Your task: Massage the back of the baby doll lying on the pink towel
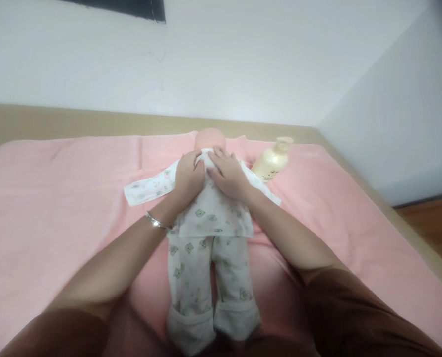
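Note:
A baby doll (215,220) lies stretched out on a pink blanket, its smooth, bald head (210,138) pointing away from me. It wears a white top and white trousers (191,277) with small green prints, the trouser ends folded up. Both of my hands rest flat on the upper part of its body. My left hand (189,173) is on the left shoulder area, fingers stretched out. On the other side, my right hand (228,171) has its fingers spread just below the head. No face shows on the doll, so I cannot tell which way up it lies.
The pink blanket (57,198) covers most of a beige surface (27,119). A pale yellow pump bottle (275,161) leans or lies right of the doll, near its sleeve. White walls (224,64) stand behind and at the right, with a wooden floor (432,223) lower right.

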### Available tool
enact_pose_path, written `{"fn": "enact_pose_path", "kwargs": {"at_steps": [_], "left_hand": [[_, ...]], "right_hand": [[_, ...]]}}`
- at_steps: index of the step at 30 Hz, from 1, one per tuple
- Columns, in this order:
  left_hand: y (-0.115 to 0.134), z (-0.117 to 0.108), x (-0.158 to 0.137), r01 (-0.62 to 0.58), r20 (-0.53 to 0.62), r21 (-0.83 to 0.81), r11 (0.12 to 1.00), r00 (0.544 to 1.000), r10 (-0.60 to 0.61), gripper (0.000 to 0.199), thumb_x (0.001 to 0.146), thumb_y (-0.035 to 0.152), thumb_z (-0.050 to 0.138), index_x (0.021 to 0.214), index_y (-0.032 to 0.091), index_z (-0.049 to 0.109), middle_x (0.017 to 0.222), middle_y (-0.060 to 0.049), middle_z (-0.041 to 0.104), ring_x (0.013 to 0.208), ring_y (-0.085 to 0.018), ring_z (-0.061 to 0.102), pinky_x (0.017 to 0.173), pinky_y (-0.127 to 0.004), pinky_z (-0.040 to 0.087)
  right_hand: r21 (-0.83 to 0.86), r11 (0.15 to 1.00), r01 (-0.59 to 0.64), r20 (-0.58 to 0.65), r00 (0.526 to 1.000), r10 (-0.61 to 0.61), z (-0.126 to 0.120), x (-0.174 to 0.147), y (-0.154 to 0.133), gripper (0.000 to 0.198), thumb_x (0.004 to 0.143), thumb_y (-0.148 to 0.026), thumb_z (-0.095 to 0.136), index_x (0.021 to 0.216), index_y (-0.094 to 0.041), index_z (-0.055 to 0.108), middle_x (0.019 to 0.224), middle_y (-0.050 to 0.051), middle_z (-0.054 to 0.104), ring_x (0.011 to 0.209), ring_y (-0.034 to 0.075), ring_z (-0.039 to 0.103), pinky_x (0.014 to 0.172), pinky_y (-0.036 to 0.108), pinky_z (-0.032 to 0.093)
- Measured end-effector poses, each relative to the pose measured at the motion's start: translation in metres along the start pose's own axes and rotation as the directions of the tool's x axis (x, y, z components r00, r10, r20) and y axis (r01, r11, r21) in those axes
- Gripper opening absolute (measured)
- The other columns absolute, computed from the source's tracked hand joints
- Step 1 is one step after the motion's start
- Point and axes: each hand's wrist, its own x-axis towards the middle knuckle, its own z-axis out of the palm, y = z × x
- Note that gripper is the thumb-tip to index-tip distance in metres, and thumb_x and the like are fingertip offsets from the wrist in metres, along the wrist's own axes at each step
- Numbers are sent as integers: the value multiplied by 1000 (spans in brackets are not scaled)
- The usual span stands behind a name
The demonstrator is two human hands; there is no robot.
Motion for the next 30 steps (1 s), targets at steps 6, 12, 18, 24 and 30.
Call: {"fn": "enact_pose_path", "kwargs": {"at_steps": [6, 12, 18, 24, 30], "left_hand": [[-11, 0, -6, -5, -56, -34, 999, 998, 3, 35, 90, 25, 42, 113, 20, 67, 129, -7, 68, 125, -24, 59, 118, -41, 43], [-17, -4, -9, -28, -48, -56, 998, 999, 25, 39, 90, 25, 38, 114, 20, 68, 124, -7, 71, 120, -23, 62, 117, -41, 43], [-13, -6, -10, -55, -24, -20, 998, 998, 55, 39, 89, 25, 40, 116, 21, 68, 122, -6, 72, 118, -24, 62, 119, -43, 40], [-21, -2, -8, -43, -48, -33, 999, 998, 42, 41, 89, 27, 41, 117, 16, 69, 124, -9, 71, 120, -24, 61, 114, -39, 44], [-20, -2, -9, -38, -48, -21, 999, 998, 37, 42, 90, 22, 37, 117, 16, 68, 121, -8, 71, 116, -23, 62, 110, -39, 47]], "right_hand": [[-137, 990, 13, -66, 998, -22, 6, -29, -33, 59, 103, -29, 34, 153, 2, 38, 162, 24, 33, 154, 40, 23, 126, 58, 22], [-69, 986, 154, 6, 988, -154, 3, -25, -29, 53, 100, -19, 33, 149, -9, 50, 162, 14, 38, 154, 32, 26, 128, 55, 21], [-44, 996, -76, 0, 997, 76, -5, 4, 8, 54, 102, -25, 32, 153, -8, 44, 162, 17, 36, 152, 39, 28, 123, 60, 26], [-144, 989, 19, -45, 999, -26, 5, -35, -41, 57, 101, -24, 36, 153, 0, 40, 162, 24, 33, 153, 40, 25, 126, 58, 21], [-54, 989, 138, 50, 990, -135, 2, -23, -27, 54, 101, -21, 30, 150, -10, 48, 163, 11, 37, 154, 30, 26, 128, 57, 18]]}}
